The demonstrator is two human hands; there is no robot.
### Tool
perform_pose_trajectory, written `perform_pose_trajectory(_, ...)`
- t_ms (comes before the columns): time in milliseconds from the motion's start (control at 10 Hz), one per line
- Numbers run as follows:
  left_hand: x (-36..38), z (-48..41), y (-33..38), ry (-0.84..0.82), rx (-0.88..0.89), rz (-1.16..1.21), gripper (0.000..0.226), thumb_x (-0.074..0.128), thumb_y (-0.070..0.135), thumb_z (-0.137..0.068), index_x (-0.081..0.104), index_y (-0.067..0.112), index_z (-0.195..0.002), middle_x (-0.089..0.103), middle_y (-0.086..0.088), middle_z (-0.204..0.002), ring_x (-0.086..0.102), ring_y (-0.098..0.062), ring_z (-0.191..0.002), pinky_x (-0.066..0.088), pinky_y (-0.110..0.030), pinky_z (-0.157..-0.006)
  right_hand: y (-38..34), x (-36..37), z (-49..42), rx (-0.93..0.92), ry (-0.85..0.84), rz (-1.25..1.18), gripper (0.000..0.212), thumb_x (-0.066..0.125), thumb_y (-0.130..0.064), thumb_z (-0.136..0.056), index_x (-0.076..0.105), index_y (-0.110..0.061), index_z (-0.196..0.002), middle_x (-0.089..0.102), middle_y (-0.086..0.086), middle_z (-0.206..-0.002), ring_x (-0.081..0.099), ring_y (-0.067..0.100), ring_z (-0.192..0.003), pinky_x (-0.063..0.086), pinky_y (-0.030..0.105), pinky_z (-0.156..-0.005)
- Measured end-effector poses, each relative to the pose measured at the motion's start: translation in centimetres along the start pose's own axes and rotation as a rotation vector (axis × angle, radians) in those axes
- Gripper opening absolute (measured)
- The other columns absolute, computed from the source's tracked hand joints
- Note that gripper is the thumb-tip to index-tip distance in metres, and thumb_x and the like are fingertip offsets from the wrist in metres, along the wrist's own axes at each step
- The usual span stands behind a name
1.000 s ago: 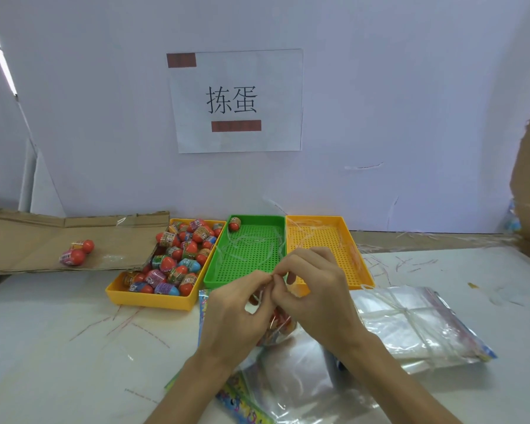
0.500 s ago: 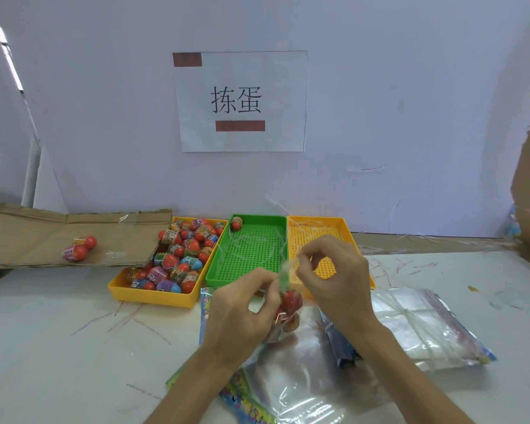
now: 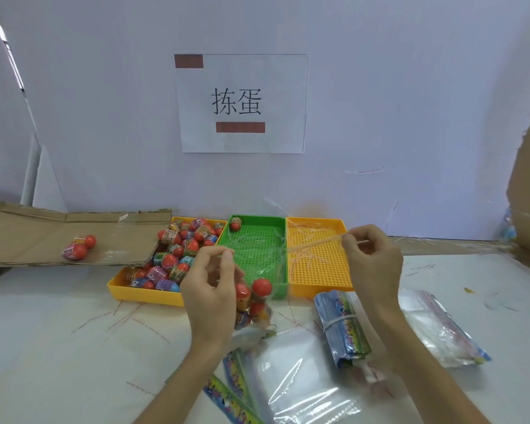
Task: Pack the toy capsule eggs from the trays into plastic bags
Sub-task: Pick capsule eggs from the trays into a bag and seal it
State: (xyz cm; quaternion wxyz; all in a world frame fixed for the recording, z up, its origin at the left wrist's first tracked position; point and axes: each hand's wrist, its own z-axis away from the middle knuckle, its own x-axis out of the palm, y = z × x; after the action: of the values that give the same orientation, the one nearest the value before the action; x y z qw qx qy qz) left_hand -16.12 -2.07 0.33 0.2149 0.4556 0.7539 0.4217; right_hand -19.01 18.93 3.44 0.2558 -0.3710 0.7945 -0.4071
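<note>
My left hand [image 3: 210, 289] pinches the top of a clear plastic bag [image 3: 259, 313] that holds several red-capped capsule eggs, hanging in front of the green tray [image 3: 257, 240]. My right hand [image 3: 371, 261] pinches a thin pale strip [image 3: 315, 243] that stretches from the bag's mouth rightwards over the right yellow tray [image 3: 318, 270]. The left yellow tray [image 3: 141, 296] is heaped with many capsule eggs [image 3: 178, 249]. One egg [image 3: 235, 223] lies in the green tray's far left corner.
Two eggs [image 3: 80, 247] lie on flat cardboard [image 3: 28, 237] at the left. A banded bundle of printed cards [image 3: 343, 325], flat clear bags [image 3: 303, 377] and a bag stack [image 3: 435, 328] lie near me. Loose strips litter the table. A white wall stands behind the trays.
My hands were together at the bag's mouth; they have drawn apart, the right hand pulling the strip out to the right. The bag with eggs now hangs from my left hand.
</note>
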Motion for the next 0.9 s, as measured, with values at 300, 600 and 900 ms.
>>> perform_pose_trajectory(300, -0.4, -0.9, -0.4, 0.168, -0.151, 0.019, 0.017, 0.055, 0.02, -0.104, 0.064, 0.024, -0.089, 0.067, -0.001, -0.07, 0.066, -0.019, -0.07, 0.056, -0.038, -0.069, 0.5, -0.6, -0.6, 0.034, 0.121, 0.003, 0.019, 0.066, -0.01, -0.088, 0.065, -0.022, -0.074, 0.065, -0.009, -0.068, 0.057, 0.0, -0.059, 0.043, 0.022, -0.059)
perform_pose_trajectory(600, -0.6, -0.9, -0.2, 0.145, -0.112, 0.008, 0.017, 0.055, 0.02, -0.104, 0.064, 0.023, -0.09, 0.066, 0.002, -0.07, 0.064, -0.013, -0.065, 0.054, -0.024, -0.062, -5.0, -0.8, -3.9, -0.254, -0.868, 0.277, 0.011, 0.073, -0.017, -0.092, 0.076, -0.022, -0.082, 0.071, -0.004, -0.073, 0.066, 0.027, -0.07, 0.057, 0.044, -0.07)
perform_pose_trajectory(900, -0.5, -0.7, 0.0, 0.13, -0.125, 0.014, 0.018, 0.055, 0.02, -0.104, 0.063, 0.024, -0.089, 0.066, 0.002, -0.069, 0.064, -0.013, -0.065, 0.053, -0.023, -0.063, -1.8, -0.5, -10.7, 0.089, -1.008, 0.576, 0.025, 0.058, -0.007, -0.096, 0.072, -0.012, -0.117, 0.072, 0.003, -0.09, 0.064, 0.018, -0.079, 0.053, 0.033, -0.08)
